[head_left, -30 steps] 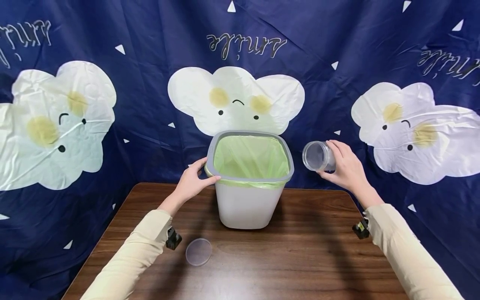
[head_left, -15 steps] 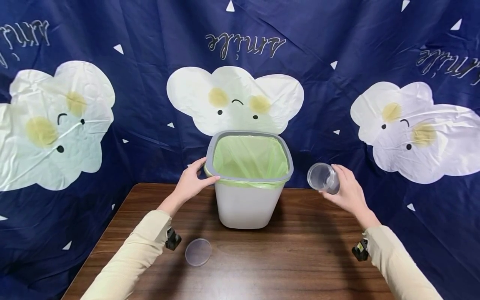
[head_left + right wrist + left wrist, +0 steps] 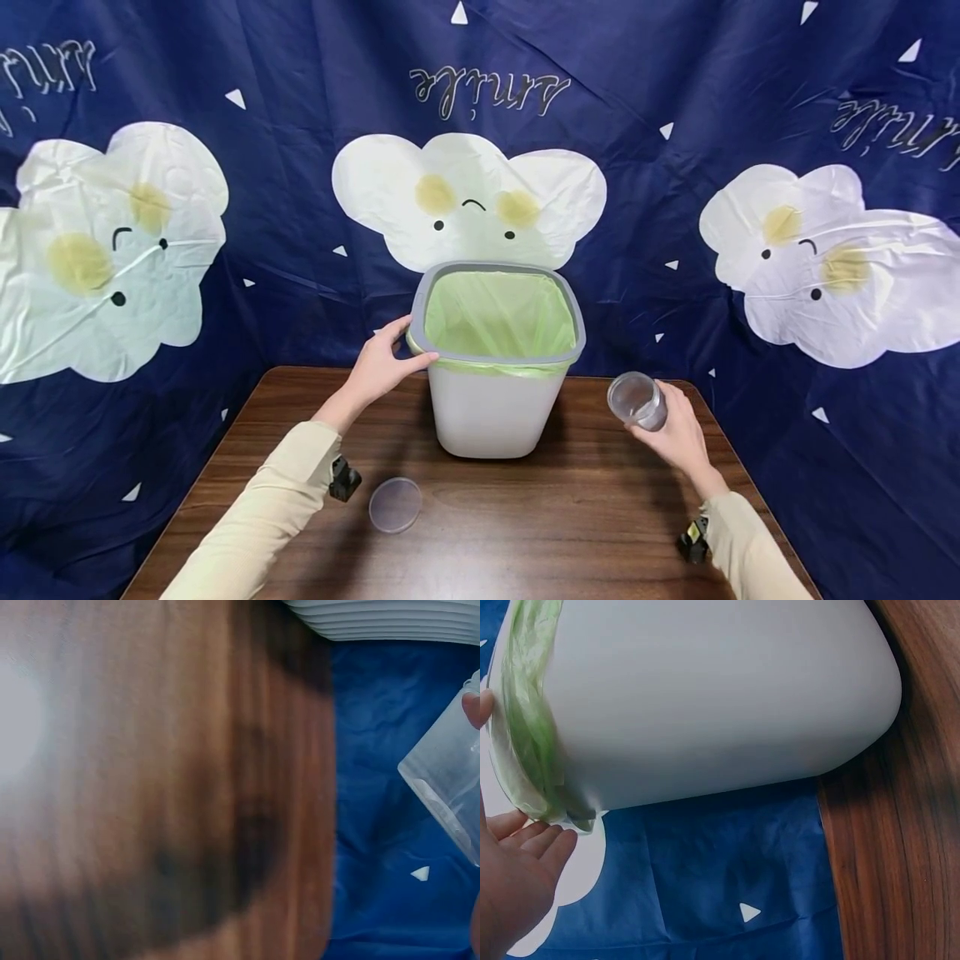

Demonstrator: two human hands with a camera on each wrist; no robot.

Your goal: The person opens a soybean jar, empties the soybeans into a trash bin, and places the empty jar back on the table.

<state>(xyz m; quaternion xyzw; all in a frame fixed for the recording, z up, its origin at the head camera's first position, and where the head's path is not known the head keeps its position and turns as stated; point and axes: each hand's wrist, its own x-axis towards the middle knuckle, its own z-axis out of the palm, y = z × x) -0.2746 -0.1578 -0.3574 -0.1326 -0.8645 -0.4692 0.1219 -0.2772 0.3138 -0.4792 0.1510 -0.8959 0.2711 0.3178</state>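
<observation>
In the head view, a white trash bin (image 3: 495,412) with a grey rim and a green liner bag (image 3: 498,312) stands at the table's far side. My left hand (image 3: 378,367) holds the rim's near left corner, thumb in front and fingers along the side. In the left wrist view, those fingertips (image 3: 551,844) touch the edge by the folded liner. My right hand (image 3: 678,429) grips a clear jar (image 3: 636,402) above the table, right of the bin. The jar is tilted, its round mouth facing me. In the right wrist view, the jar (image 3: 450,772) is cut off by the frame edge.
A clear round lid (image 3: 395,505) lies flat on the brown wooden table (image 3: 525,533), left of the middle and in front of the bin. A dark blue curtain (image 3: 300,208) with white clouds hangs behind the table and on both sides.
My right hand has come down with the jar, from beside the bin's rim to lower over the table, and the jar's mouth has tipped upward. My left hand stays at the rim.
</observation>
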